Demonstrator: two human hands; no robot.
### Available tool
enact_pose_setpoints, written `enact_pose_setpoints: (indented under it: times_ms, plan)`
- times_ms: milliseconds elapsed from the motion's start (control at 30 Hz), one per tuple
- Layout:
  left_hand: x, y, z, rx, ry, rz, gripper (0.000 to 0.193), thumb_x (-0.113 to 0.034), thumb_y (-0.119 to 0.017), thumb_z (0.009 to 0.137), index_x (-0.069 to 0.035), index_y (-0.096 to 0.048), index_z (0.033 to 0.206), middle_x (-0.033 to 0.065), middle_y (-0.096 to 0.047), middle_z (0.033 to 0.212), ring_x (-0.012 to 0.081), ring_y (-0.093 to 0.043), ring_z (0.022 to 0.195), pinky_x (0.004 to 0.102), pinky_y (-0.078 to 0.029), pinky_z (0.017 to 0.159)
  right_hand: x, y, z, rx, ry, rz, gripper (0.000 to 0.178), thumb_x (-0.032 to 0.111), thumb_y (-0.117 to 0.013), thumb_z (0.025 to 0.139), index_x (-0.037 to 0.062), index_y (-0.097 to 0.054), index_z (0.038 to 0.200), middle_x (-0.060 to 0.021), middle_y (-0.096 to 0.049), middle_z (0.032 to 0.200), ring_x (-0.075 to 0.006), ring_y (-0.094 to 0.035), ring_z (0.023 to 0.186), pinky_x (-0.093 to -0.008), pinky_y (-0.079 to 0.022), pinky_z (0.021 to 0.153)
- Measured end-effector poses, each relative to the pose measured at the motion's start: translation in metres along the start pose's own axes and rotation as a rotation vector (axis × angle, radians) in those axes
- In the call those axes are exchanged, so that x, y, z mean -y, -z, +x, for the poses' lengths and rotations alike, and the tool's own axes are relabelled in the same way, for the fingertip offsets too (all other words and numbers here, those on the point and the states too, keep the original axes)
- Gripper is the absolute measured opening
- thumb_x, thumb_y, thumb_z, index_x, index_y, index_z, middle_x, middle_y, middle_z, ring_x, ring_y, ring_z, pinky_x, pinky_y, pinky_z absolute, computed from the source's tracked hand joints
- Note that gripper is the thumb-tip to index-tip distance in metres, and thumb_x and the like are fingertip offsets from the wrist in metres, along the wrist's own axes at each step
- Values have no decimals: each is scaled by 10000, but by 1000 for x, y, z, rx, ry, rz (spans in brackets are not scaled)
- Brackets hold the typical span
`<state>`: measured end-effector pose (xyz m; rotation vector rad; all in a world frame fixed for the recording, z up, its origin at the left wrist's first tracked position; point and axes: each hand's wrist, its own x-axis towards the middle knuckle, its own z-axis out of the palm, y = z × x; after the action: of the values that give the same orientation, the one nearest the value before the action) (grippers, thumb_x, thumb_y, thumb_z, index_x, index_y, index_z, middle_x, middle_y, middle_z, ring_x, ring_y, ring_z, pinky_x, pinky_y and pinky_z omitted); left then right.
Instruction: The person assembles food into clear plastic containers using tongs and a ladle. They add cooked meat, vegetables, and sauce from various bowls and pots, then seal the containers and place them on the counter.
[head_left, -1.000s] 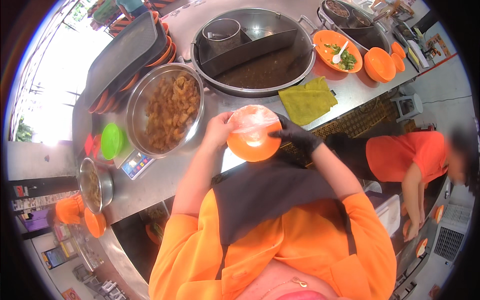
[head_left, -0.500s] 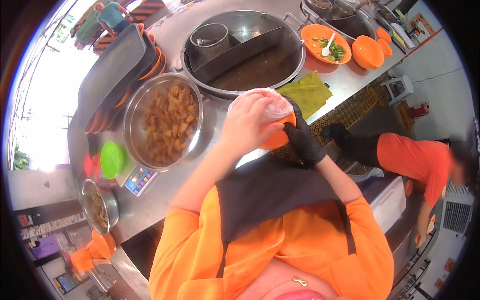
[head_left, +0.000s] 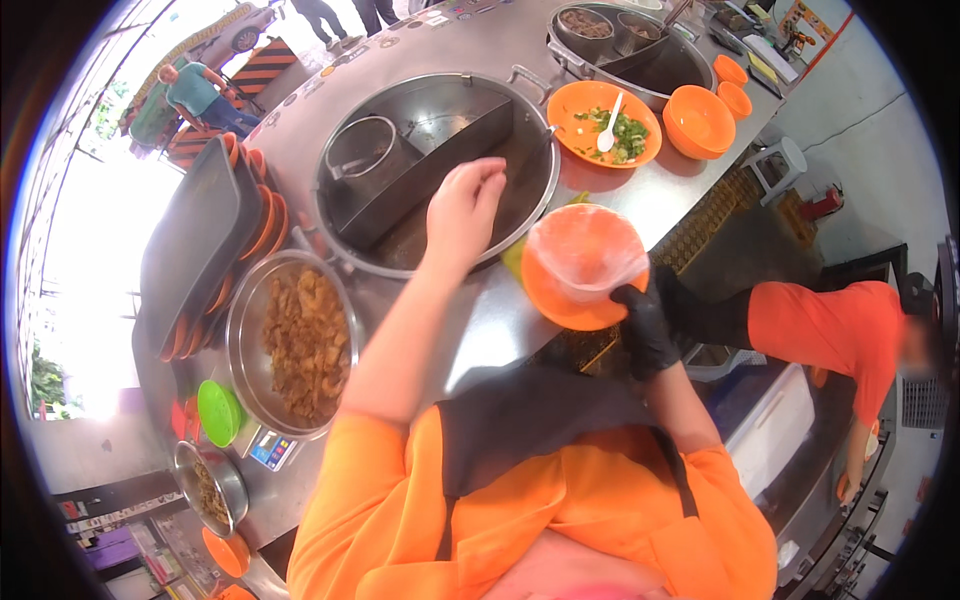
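Note:
My right hand (head_left: 648, 335), in a black glove, grips the rim of an orange bowl (head_left: 570, 310) at its near right side. A clear plastic bag (head_left: 587, 250) lines the bowl, which tilts toward me, and nothing else shows inside. My bare left hand (head_left: 465, 215) is raised over the near side of a big round steel pot (head_left: 330, 235), apart from the bowl. Its fingers are loosely bent, with nothing visible in them. A divider splits the pot; dark broth lies on one side, and a steel cylinder (head_left: 365, 150) stands on the other.
Left of the pot, a steel basin (head_left: 240, 345) holds brown fried pieces, near stacked grey trays (head_left: 190, 240), a green bowl (head_left: 220, 412) and a scale (head_left: 272, 448). Rightward are an orange plate (head_left: 565, 110) of chopped greens and stacked orange bowls (head_left: 700, 120). A co-worker (head_left: 820, 325) bends at right.
My left hand has let go of the plastic bag and moved up and left over the pot. The bag now lies spread inside the bowl, which my right hand still holds.

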<state>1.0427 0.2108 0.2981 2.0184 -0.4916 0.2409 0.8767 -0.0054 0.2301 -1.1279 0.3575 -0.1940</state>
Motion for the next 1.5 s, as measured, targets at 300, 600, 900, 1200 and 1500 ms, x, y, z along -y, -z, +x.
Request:
enact_pose_setpoints:
  times_ms: [300, 600, 900, 1200, 1500]
  plan:
    - [123, -160, 122, 251, 250, 582, 331, -244, -625, 894, -76, -665, 1176, 194, -687, 1132, 339, -663, 1070, 465, -532, 912, 38, 93, 43, 39, -142, -20, 772, 162, -709, 720, 12, -434, 1426, -108, -550, 1344, -247, -506, 1277, -388, -385, 1099]
    - [171, -37, 78, -310, 632, -186, 171, -170, -558, 1001, -85, -623, 1134, 35, -688, 1045, 115, -634, 798, 255, -504, 689, 25, 99, 93, 101, -258, 167, 570, 252, -614, 906, 9, -469, 1401, -101, -571, 1332, -211, -528, 1251, -355, -406, 1073]
    - [125, -31, 41, 54, 538, 488, 213, -203, -562, 903, -83, -709, 999, 158, -724, 883, 287, -709, 846, 387, -543, 797, 21, 52, 101, 226, 288, -500, 425, 215, -484, 1040, 12, -467, 1413, -107, -582, 1332, -218, -588, 1175, -344, -465, 999]
    - [26, 27, -44, 510, -114, 613, 235, -121, -622, 874, -105, -666, 1105, 135, -701, 1139, 320, -687, 979, 414, -564, 839, -17, 61, 86, 176, -176, 91, 517, 423, -385, 1085, 30, -478, 1407, -87, -602, 1300, -189, -577, 1169, -330, -466, 1007]
    - [-52, 105, -57, 693, -510, 692, 381, -34, -693, 753, -71, -601, 1122, 149, -631, 1264, 287, -681, 1002, 375, -583, 797, 2, 30, 68, 166, -258, 312, 561, 470, -367, 1076, 35, -465, 1418, -93, -578, 1342, -197, -548, 1220, -343, -445, 1056]
